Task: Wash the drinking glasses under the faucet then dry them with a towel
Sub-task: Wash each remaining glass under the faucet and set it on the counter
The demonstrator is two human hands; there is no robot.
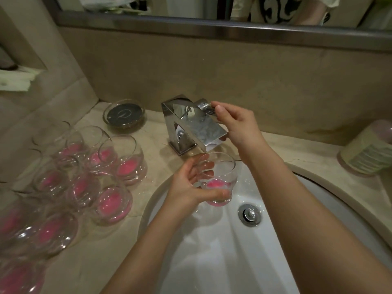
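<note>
Pink-bottomed glass [218, 179] sits upright in the left hand [195, 185], fingers curled round its side, held over the sink [318, 209] right beneath the faucet [191, 126] spout, presumably to catch the water. Right hand [235, 122] pinches the lever [204, 106] at the faucet's back, likely to start or adjust the flow. More glasses [84, 177] cluster on the counter's left side [152, 134], awaiting their turn.

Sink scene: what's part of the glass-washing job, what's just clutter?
Job: glass held in left hand under the faucet; right hand on the faucet handle; waiting glasses on the counter; sink.
Clutter: glass dish; striped cup; tissues.
</note>
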